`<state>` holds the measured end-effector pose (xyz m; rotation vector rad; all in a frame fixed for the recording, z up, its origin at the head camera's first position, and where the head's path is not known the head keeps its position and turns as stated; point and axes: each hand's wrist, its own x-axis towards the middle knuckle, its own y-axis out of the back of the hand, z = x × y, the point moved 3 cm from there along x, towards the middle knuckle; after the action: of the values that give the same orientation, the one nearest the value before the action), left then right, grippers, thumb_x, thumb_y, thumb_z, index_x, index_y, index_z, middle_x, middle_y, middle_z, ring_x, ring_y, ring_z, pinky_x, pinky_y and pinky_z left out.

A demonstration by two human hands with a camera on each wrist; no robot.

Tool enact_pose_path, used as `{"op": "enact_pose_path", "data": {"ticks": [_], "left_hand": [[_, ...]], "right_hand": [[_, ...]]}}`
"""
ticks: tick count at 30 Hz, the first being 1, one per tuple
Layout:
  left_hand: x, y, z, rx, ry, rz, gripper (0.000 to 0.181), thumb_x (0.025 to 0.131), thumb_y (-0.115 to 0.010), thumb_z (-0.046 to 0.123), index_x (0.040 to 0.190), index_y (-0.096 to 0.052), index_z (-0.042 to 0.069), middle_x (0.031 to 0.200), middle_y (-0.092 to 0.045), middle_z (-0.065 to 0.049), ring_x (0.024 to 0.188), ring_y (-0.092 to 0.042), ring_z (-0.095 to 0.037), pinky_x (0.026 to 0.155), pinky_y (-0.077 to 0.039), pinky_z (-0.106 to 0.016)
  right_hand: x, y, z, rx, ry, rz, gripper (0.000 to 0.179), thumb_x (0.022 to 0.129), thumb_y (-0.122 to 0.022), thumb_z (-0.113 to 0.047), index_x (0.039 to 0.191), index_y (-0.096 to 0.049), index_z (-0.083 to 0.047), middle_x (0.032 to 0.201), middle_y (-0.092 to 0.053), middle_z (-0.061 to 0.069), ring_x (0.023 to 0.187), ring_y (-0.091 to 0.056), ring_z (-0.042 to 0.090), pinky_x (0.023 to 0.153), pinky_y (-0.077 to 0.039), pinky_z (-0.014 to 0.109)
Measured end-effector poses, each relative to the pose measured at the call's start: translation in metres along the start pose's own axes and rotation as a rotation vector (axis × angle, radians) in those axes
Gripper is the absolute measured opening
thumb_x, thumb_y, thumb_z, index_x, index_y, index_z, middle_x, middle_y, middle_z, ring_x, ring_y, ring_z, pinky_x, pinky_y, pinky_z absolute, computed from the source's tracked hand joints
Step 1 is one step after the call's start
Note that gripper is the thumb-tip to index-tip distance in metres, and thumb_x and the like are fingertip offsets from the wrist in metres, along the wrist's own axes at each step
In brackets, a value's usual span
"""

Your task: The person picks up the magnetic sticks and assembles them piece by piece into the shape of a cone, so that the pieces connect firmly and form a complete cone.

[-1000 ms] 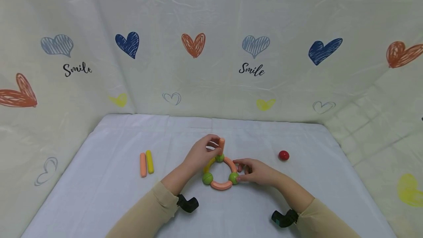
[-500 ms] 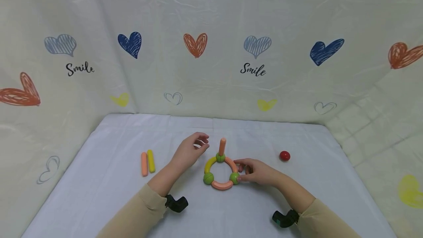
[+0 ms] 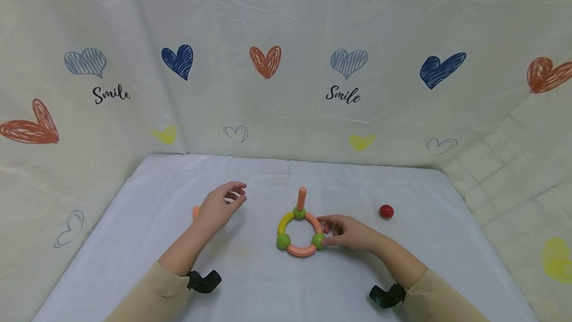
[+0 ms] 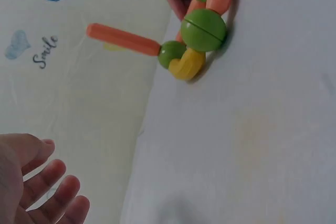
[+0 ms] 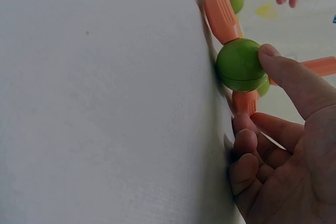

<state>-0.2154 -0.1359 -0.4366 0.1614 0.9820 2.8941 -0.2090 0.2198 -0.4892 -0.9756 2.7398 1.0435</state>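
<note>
A toy ring of curved rods and green balls lies mid-table: two orange arcs, the lower one [image 3: 301,251] nearest me, and one yellow arc [image 3: 284,223]. From its far ball [image 3: 299,212] a straight orange rod [image 3: 302,199] stands up. My right hand [image 3: 350,232] holds the ring's right side; in the right wrist view its thumb presses the green ball [image 5: 241,65] and the forefinger lies at the orange arc below. Left of the ring, my left hand [image 3: 221,207] hovers with loosely bent fingers and nothing in them.
An orange stick [image 3: 196,212] shows partly behind my left wrist, which hides most of the yellow one beside it. A red ball [image 3: 386,211] lies to the right. White cloth [image 3: 263,292] covers the table, with a printed curtain [image 3: 286,113] behind.
My left hand has let go of the upright orange rod and moved left, over the loose sticks. The rod stays standing on its ball. My right hand keeps its place on the ring.
</note>
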Motion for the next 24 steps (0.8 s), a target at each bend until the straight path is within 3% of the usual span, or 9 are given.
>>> {"op": "enact_pose_path", "data": {"ticks": [5, 8, 11, 15, 18, 24], "left_hand": [[-0.013, 0.02, -0.021, 0.056, 0.087, -0.01, 0.034, 0.096, -0.066, 0.03, 0.129, -0.063, 0.021, 0.114, -0.065, 0.004, 0.103, -0.061, -0.018, 0.087, -0.051, -0.041], [-0.02, 0.03, -0.033, 0.036, 0.181, -0.036, 0.036, 0.096, -0.066, 0.031, 0.131, -0.061, 0.021, 0.117, -0.063, 0.001, 0.097, -0.061, -0.022, 0.064, -0.054, -0.037], [-0.026, 0.038, -0.042, 0.006, 0.25, -0.056, 0.037, 0.097, -0.066, 0.029, 0.132, -0.059, 0.02, 0.116, -0.061, -0.003, 0.073, -0.062, -0.028, 0.051, -0.05, -0.035], [-0.03, 0.048, -0.052, 0.12, 0.212, -0.047, 0.036, 0.098, -0.064, 0.028, 0.132, -0.06, 0.016, 0.113, -0.063, -0.003, 0.078, -0.063, -0.026, 0.062, -0.051, -0.034], [-0.031, 0.054, -0.056, 0.25, 0.171, -0.036, 0.035, 0.098, -0.062, 0.028, 0.13, -0.062, 0.015, 0.112, -0.064, -0.001, 0.099, -0.059, -0.021, 0.072, -0.048, -0.034], [-0.028, 0.052, -0.062, 0.367, 0.174, -0.087, 0.031, 0.098, -0.062, 0.022, 0.126, -0.062, 0.01, 0.083, -0.066, 0.002, 0.073, -0.059, -0.015, 0.074, -0.047, -0.036]], "right_hand": [[0.0, 0.0, -0.001, 0.009, 0.008, -0.001, 0.062, 0.087, -0.077, -0.031, 0.14, -0.055, -0.009, 0.098, -0.058, 0.003, 0.079, -0.051, 0.019, 0.063, -0.042, 0.026], [-0.001, 0.0, -0.002, 0.01, 0.007, -0.001, 0.062, 0.087, -0.077, -0.031, 0.14, -0.055, -0.008, 0.098, -0.058, 0.003, 0.079, -0.051, 0.02, 0.063, -0.042, 0.026], [-0.002, 0.001, -0.003, 0.01, 0.009, 0.001, 0.062, 0.087, -0.077, -0.031, 0.14, -0.055, -0.007, 0.098, -0.058, 0.003, 0.079, -0.051, 0.02, 0.063, -0.042, 0.026], [-0.002, 0.0, -0.003, 0.014, 0.01, 0.001, 0.062, 0.087, -0.077, -0.031, 0.14, -0.055, -0.008, 0.098, -0.058, 0.003, 0.079, -0.05, 0.02, 0.063, -0.041, 0.026], [-0.002, 0.0, -0.002, 0.017, 0.009, 0.0, 0.062, 0.087, -0.078, -0.031, 0.14, -0.055, -0.008, 0.098, -0.058, 0.003, 0.079, -0.05, 0.02, 0.063, -0.041, 0.025], [-0.001, 0.0, -0.002, 0.016, 0.004, 0.0, 0.062, 0.086, -0.078, -0.032, 0.14, -0.056, -0.009, 0.098, -0.058, 0.003, 0.079, -0.051, 0.02, 0.063, -0.041, 0.025]]}}
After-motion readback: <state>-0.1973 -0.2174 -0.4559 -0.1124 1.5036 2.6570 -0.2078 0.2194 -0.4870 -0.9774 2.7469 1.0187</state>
